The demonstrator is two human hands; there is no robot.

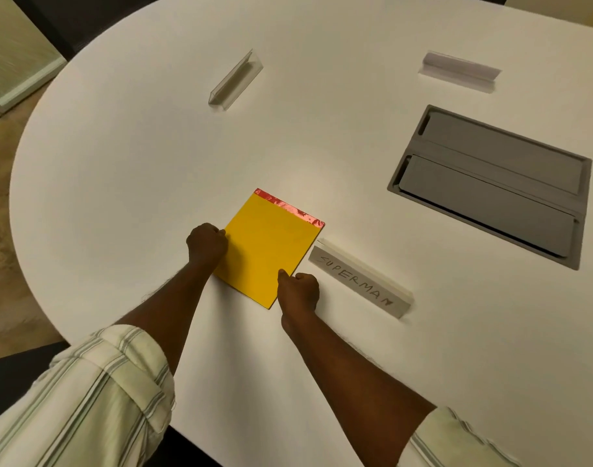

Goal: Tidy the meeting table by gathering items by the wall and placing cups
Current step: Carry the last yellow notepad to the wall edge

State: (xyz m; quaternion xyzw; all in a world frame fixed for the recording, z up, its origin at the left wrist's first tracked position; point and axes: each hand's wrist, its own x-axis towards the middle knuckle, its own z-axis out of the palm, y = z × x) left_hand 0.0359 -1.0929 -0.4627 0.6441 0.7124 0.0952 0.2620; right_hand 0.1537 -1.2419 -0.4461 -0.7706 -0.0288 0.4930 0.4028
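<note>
A yellow notepad [269, 246] with a red strip along its far edge lies flat on the white table [153, 170]. My left hand [206, 243] grips its left edge with curled fingers. My right hand [298, 288] pinches its near right corner, thumb on top. Just right of the pad lies a white name card [360, 279] reading "SUPERMAN". Two clear empty name card holders rest farther off, one at the far middle [236, 80] and one at the far right [458, 70]. No cups are in view.
A grey recessed cable box [490, 183] with closed flaps is set into the table at the right. The table's rounded edge curves along the left, with carpet and a dark chair beyond it.
</note>
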